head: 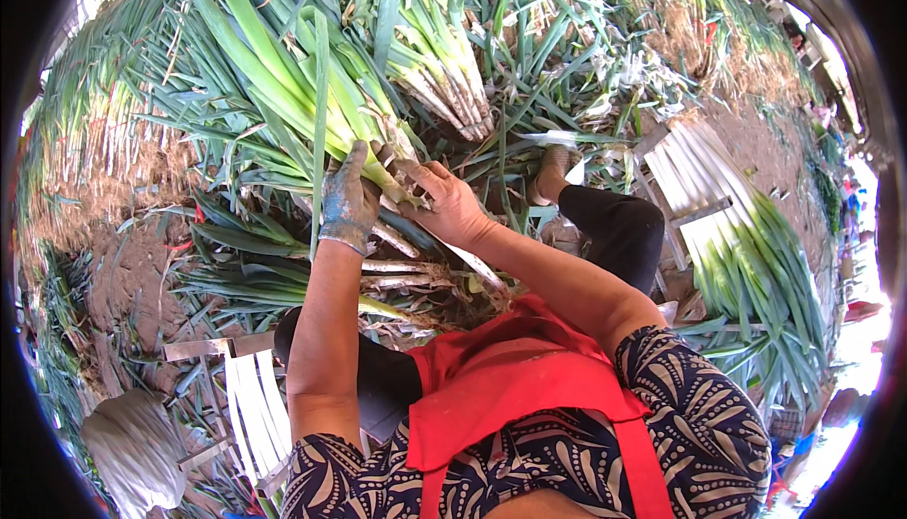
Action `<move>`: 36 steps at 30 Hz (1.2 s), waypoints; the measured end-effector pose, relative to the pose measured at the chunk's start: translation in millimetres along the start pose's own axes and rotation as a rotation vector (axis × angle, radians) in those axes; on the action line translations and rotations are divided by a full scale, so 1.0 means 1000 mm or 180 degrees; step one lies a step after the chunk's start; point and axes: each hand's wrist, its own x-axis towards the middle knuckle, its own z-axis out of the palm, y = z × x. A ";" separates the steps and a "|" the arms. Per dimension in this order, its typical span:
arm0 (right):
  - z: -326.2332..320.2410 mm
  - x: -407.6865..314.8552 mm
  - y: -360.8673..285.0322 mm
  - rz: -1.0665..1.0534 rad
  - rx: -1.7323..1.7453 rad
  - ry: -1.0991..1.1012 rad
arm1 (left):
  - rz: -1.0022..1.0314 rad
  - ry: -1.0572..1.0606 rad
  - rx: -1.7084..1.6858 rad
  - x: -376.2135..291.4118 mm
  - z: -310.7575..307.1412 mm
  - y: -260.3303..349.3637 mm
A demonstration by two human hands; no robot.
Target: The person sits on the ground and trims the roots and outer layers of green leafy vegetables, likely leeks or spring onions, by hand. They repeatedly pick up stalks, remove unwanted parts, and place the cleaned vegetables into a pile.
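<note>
My left hand (348,200), in a worn blue-and-grey work glove, grips a large green onion (339,121) around its pale lower stalk. Its broad green leaves point up and away from me. Bare, my right hand (448,206) pinches the same plant near its lower end, where the outer layers look ragged. Beneath both hands lie loose green onions (397,282), with soil on their white stalks and stringy roots. Just beyond my hands is a bundle of green onions (446,87), white ends toward me.
Peeled green onions (716,186) lie across a metal rack (701,211) at right. Another metal rack (195,349) holds white stalks (255,398) at lower left, beside a pale sack (134,441). Rooted green onions (106,143) stand massed at left. Leaf scraps (602,87) litter the ground.
</note>
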 end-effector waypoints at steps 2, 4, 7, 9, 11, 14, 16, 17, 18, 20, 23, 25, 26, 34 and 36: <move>-0.001 0.004 0.004 0.0012 0.0018 -0.0120 | 0.0104 -0.0178 0.0035 -0.001 0.003 -0.002; 0.000 0.007 0.011 -0.0176 -0.0032 -0.0129 | -0.0065 -0.0309 -0.0060 -0.003 0.003 -0.002; 0.001 0.007 0.014 -0.0268 -0.0109 -0.0133 | 0.0084 0.0058 0.0088 -0.005 0.009 -0.003; -0.003 0.002 0.018 -0.0372 -0.0129 -0.0151 | 0.0248 0.0067 -0.0186 -0.007 0.013 0.000; -0.017 -0.007 0.003 -0.0401 0.0139 -0.0390 | 0.0249 0.0281 -0.0070 -0.009 0.015 0.008; -0.040 -0.027 -0.006 -0.0190 0.0472 -0.0682 | 0.0508 0.0404 -0.0102 0.005 0.002 0.013; -0.038 -0.039 -0.001 0.0624 0.1378 -0.0192 | 0.0530 0.0422 -0.0169 0.008 0.002 0.010; -0.037 -0.044 0.004 0.1034 0.1825 0.0062 | 0.0543 0.0428 -0.0178 0.008 0.001 0.008; -0.033 -0.040 0.012 0.1172 0.2175 0.0147 | 0.0540 0.0416 -0.0176 0.009 0.003 0.006; -0.027 -0.024 0.003 0.1880 0.3534 0.0424 | 0.0519 0.0314 -0.0209 0.013 0.001 0.000; -0.021 -0.002 -0.019 0.2282 0.4817 0.0787 | 0.0596 0.0374 -0.0115 0.012 0.003 -0.001; -0.022 -0.005 -0.009 0.2120 0.5291 0.0282 | 0.0626 0.0373 -0.0156 0.011 0.003 0.006; -0.027 -0.010 -0.006 0.2353 0.4539 0.0133 | 0.0674 0.0482 -0.0102 0.013 -0.001 0.011; -0.073 -0.157 0.094 0.1777 -0.1363 -0.3717 | 0.1772 0.0685 0.0108 0.009 -0.021 0.074; -0.081 -0.198 0.130 0.1914 -0.2043 -0.3864 | 0.2028 0.0757 0.0192 0.006 -0.026 0.090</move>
